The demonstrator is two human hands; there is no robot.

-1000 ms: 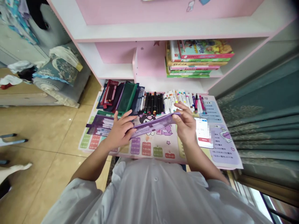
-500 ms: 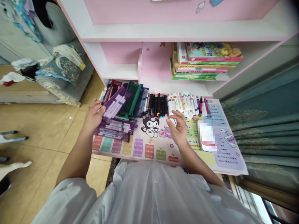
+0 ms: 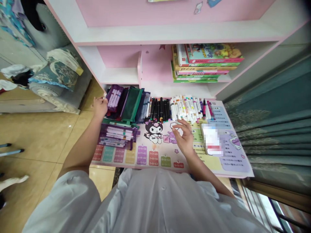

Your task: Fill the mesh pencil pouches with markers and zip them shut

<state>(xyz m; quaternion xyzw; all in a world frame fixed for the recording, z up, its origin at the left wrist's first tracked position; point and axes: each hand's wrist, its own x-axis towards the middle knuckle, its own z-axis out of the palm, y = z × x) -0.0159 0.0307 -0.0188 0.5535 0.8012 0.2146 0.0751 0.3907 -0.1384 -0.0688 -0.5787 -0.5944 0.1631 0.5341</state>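
Note:
My left hand (image 3: 100,106) is at the left edge of a purple mesh pouch (image 3: 114,98) of pale markers, with thumb and fingers closed at its side; its fingertips are partly hidden. The pouch lies on top of dark red pouches at the back left of the desk. Beside it are a green mesh pouch (image 3: 132,103) and a dark blue one (image 3: 143,106). Nearer me lies another purple pouch (image 3: 119,136) full of markers. My right hand (image 3: 184,137) hovers over the desk mat, thumb and fingers apart with nothing between them, just in front of the white markers (image 3: 186,108).
Black markers (image 3: 159,109) lie in a row between the pouches and the white markers. A phone (image 3: 212,139) rests on the printed mat (image 3: 160,155) at the right. Behind stands a pink and white shelf (image 3: 170,34) with stacked books (image 3: 206,63). A curtain (image 3: 272,123) hangs at the right.
My left hand has moved the purple pouch back and left, from above the near pouches onto the dark red ones. My right hand stays nearly in place. The view has shifted slightly.

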